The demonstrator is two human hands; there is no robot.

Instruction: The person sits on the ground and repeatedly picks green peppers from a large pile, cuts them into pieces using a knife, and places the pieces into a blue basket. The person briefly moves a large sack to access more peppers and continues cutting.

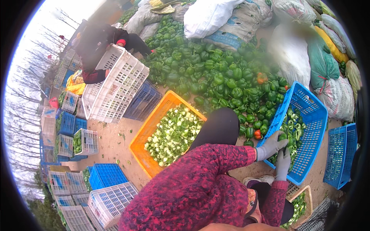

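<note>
Both of my hands wear grey gloves and meet over the near left edge of a blue plastic crate (313,115). My left hand (272,146) is closed on a green bell pepper (283,136), part of which shows past its fingers. Just below it, my right hand (283,165) is closed, its fingertips close to the left ones. What the right fingers grip is too small and dark to make out. Cut green pepper pieces (297,125) lie in the blue crate. An orange crate (143,152) to my left holds pale green pepper cores (173,134).
A large heap of whole green peppers (216,73) lies ahead, backed by full sacks (289,50). Another person (94,50) handles white crates (115,86) at the far left. Stacked crates (110,177) line the left; another blue crate (341,154) stands at the right.
</note>
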